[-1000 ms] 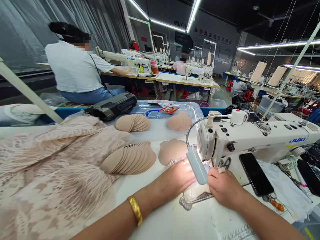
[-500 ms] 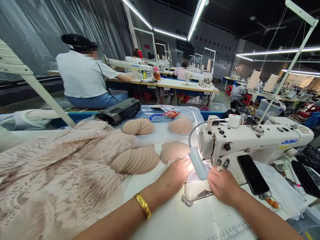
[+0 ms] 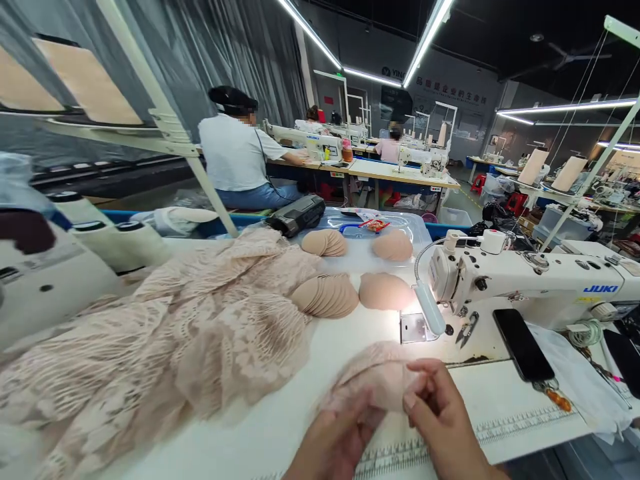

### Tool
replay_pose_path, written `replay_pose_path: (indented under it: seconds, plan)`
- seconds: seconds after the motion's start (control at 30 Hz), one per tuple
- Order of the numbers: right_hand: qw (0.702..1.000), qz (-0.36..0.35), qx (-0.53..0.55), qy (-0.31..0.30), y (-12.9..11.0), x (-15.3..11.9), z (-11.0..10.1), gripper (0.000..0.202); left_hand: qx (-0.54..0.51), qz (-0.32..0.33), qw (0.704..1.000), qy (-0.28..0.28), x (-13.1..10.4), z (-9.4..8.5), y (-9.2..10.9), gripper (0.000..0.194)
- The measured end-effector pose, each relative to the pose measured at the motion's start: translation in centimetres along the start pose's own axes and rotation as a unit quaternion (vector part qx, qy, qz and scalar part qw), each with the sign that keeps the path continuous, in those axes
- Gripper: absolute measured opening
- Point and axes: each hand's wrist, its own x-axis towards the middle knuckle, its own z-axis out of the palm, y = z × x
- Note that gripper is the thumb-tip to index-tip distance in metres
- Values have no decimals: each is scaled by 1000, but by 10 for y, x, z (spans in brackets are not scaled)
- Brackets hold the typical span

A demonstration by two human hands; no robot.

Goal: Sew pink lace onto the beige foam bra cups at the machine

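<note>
Between my two hands is a beige lace-covered bra cup [image 3: 385, 373], blurred by motion, held above the white table in front of the sewing machine [image 3: 525, 273]. My left hand [image 3: 345, 427] grips its lower left side. Thumb and fingers of my right hand [image 3: 435, 400] pinch its right edge. Behind it, the lamp [image 3: 430, 310] lights the machine's metal needle plate [image 3: 414, 328]. Thread snips [image 3: 467, 330] lie on the machine bed. Stacked beige cup pads [image 3: 327, 295] and another pad pile [image 3: 385, 291] sit beyond the cup.
A heap of beige lace fabric [image 3: 215, 333] covers the left of the table. At the right are a black phone [image 3: 523, 343] and white cloth [image 3: 580, 373]. A ruler strip [image 3: 520, 423] runs along the front edge. Another person [image 3: 235, 147] sits at a machine behind.
Both hands have moved from the needle area toward me, bringing the lace-covered cup out from under the lamp. The camera view has turned left.
</note>
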Motion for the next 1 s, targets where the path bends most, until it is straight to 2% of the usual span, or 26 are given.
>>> replay_pose_path:
  seconds: [0.1, 0.17, 0.2, 0.27, 0.33, 0.4, 0.47, 0.57, 0.67, 0.8, 1.0]
  plan:
    - [994, -63, -89, -28, 10, -21, 0, 30, -10, 66, 997, 34, 8, 8, 8, 45]
    - [982, -100, -147, -71, 4, -21, -4, 33, -3, 73, 997, 39, 6, 11, 5, 49]
    - [978, -97, -164, -82, -2, -17, -7, 36, -4, 62, 998, 27, 3, 11, 1, 51]
    - [986, -35, -144, -79, -17, -6, -14, 45, -14, 19, 999, -25, -6, 12, -6, 61]
    - [995, 65, -40, -64, -29, 3, -20, 61, -34, -33, 995, -84, -15, 13, -8, 74]
    - [986, 138, 80, -50, -32, 5, -23, 77, -50, -51, 992, -107, -20, 15, -5, 81]
    - [974, 156, 159, -26, -28, 0, -20, 86, -55, -26, 995, -77, -19, 18, -1, 75]
    - [974, 107, 201, 22, -14, -10, -10, 90, -47, 26, 998, -25, -11, 22, 0, 61]
    - [978, 64, 185, 70, -2, -14, -1, 99, -49, 30, 998, -25, 0, 21, -3, 52]
    - [981, 45, 164, 90, 6, -13, -1, 101, -61, 36, 997, -2, 13, 21, -5, 38]
    - [978, 26, 178, 105, 18, -11, -5, 97, -78, 29, 996, 21, 17, 30, 0, 38]
